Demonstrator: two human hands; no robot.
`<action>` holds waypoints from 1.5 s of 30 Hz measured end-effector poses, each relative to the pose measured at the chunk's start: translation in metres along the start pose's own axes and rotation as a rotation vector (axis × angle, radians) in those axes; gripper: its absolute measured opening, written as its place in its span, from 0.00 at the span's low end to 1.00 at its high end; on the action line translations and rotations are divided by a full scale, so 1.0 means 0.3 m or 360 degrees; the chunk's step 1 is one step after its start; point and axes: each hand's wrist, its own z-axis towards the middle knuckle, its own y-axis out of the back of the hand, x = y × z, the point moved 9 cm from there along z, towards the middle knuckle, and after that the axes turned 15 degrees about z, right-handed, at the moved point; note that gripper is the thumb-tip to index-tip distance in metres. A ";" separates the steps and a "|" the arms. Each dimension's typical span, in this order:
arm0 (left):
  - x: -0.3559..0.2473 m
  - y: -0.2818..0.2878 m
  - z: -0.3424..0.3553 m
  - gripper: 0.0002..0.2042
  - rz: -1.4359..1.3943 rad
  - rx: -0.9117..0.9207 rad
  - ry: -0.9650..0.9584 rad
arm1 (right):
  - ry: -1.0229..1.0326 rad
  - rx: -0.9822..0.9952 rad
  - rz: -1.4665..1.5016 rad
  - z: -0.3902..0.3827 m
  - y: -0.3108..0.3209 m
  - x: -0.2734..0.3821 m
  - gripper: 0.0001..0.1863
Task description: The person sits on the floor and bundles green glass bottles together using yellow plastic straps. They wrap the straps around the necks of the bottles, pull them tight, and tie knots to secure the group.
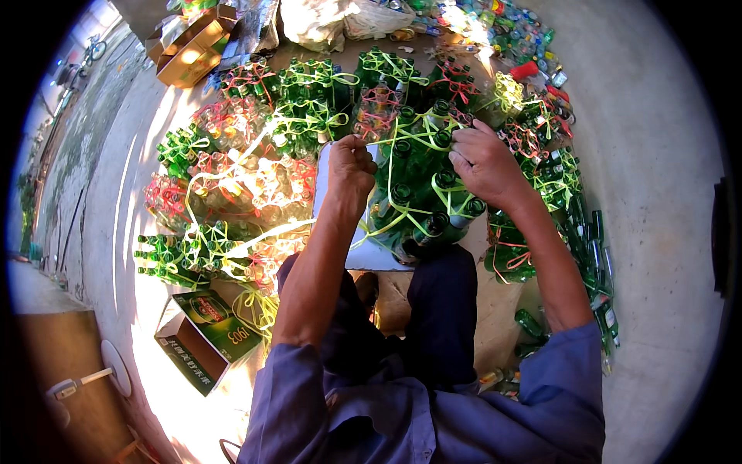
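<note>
In front of me a bundle of green glass bottles (398,170) stands upright on a low white-topped stool or table (379,259). A yellow-green plastic strap (402,207) winds around the bottle necks. My left hand (352,166) is closed at the bundle's left side, pinching an end of the strap that runs taut toward the necks. At the far right of the bundle, my right hand (487,162) is closed beside the necks, its fingertips curled; what they grip, seemingly the strap, is mostly hidden.
Strapped bottle bundles (309,108) surround the stool on the left, far and right sides. A green carton (209,332) and loose yellow strapping (259,309) lie near left. Loose green bottles (599,255) line the right. Plastic bottles (510,39) are piled far right; a cardboard box (193,54) sits far left.
</note>
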 end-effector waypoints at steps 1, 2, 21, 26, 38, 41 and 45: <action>-0.002 0.004 -0.001 0.09 -0.0019 -0.0017 0.0004 | -0.0050 -0.0004 0.0003 0.000 -0.003 -0.008 0.06; -0.008 0.005 -0.003 0.09 -0.0019 -0.0016 -0.0014 | -0.0101 -0.0009 0.0005 0.003 -0.004 -0.012 0.06; -0.080 -0.053 -0.051 0.06 -0.0111 0.0232 -0.0300 | -0.0765 0.0023 -0.0281 0.224 -0.114 -0.139 0.39; -0.104 -0.075 -0.059 0.08 -0.0311 0.0555 -0.0292 | -0.0853 0.0048 -0.0316 0.237 -0.162 -0.168 0.38; -0.158 -0.004 -0.022 0.07 -0.0059 0.0029 -0.0259 | -0.1017 0.0258 0.0019 0.228 -0.177 -0.243 0.36; -0.168 0.001 -0.025 0.07 -0.0051 -0.0004 -0.0281 | -0.0987 0.0273 0.0020 0.220 -0.178 -0.245 0.35; -0.172 0.028 -0.029 0.06 0.0017 0.0148 -0.0302 | -0.0901 0.0106 0.0046 0.223 -0.177 -0.223 0.34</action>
